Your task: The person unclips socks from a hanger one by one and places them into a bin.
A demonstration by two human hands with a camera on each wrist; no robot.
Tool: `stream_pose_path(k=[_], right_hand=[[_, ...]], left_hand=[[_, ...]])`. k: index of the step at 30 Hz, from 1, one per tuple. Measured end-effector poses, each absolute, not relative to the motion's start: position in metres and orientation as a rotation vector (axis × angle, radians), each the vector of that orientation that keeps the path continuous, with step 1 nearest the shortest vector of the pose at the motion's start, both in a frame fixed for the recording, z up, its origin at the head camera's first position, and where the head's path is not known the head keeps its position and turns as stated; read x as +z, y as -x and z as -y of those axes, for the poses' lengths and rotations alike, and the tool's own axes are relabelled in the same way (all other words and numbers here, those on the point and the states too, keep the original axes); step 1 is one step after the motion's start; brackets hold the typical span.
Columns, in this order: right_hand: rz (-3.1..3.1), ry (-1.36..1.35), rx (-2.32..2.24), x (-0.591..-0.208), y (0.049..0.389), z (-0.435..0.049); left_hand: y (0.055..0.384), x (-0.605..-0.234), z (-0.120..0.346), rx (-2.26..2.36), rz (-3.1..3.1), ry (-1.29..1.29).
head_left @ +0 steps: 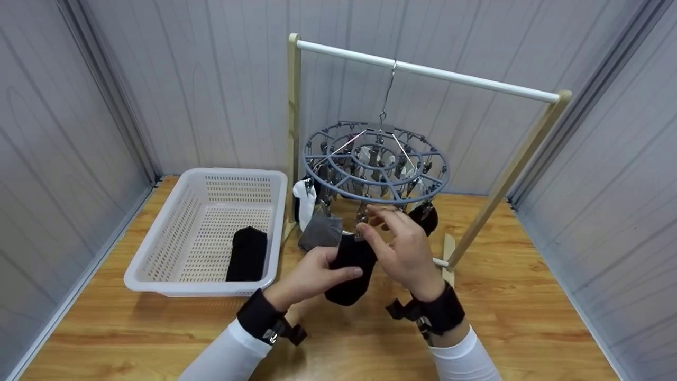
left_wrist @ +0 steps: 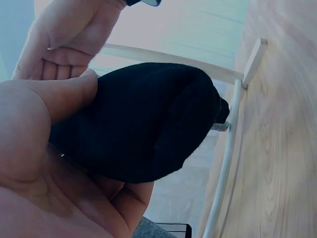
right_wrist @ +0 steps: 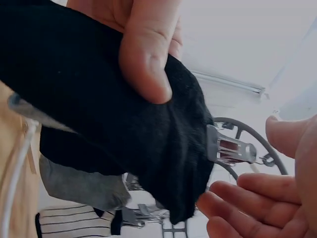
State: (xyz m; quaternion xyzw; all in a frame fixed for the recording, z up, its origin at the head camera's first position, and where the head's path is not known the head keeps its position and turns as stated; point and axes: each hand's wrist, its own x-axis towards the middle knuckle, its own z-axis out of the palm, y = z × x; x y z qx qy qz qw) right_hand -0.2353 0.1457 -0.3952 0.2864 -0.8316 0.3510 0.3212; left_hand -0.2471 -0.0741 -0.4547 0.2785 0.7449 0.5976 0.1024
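My left hand (head_left: 312,278) pinches a black sock (left_wrist: 158,119) between thumb and fingers, just below the front of a round grey-blue clip hanger (head_left: 389,201). In the right wrist view, a metal clip (right_wrist: 230,150) bites the sock's upper edge. Close beside that clip is my right hand (head_left: 407,256), its thumb and fingers spread apart and holding nothing. Left of the held sock hang a grey sock (head_left: 321,233) and a white sock (head_left: 305,203). The right wrist view also has a striped sock (right_wrist: 74,222) hanging behind.
The hanger hooks over the white bar (head_left: 433,74) of a wooden-legged rack. At left stands a white perforated basket (head_left: 203,287) with another black sock (head_left: 247,256) inside. A dark sock (head_left: 426,218) hangs at the hanger's right side. Grey panel walls surround the wooden table (head_left: 529,317).
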Motion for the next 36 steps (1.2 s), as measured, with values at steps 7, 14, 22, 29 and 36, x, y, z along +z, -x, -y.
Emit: stream_pose_path(k=[7,14,22,29,36], right_hand=[[2.265,-0.708,1.133,-0.3969,0.2396,-0.1458],[2.271,-0.709,1.125,-0.3967,0.2391,-0.1468],[2.183,-0.734,1.099,-0.3953,0.2415,-0.1493],[2.126,-0.733,1.098,-0.3925,0.2408,-0.1507],[2.081,-0.727,1.141,-0.3934,0.2419,-0.1511]], left_hand=[[0.2451,-0.4523,0.0744,1.753,-2.195,-0.841],[0.2465,-0.4525,0.0742,1.764,-2.215,-0.859],[0.2460,-0.4493,0.0771,1.737,-2.173,-0.895],[0.2445,-0.4468,0.0768,1.723,-2.209,-0.914],[0.2440,-0.4449,0.0792,1.698,-2.227,-0.946]])
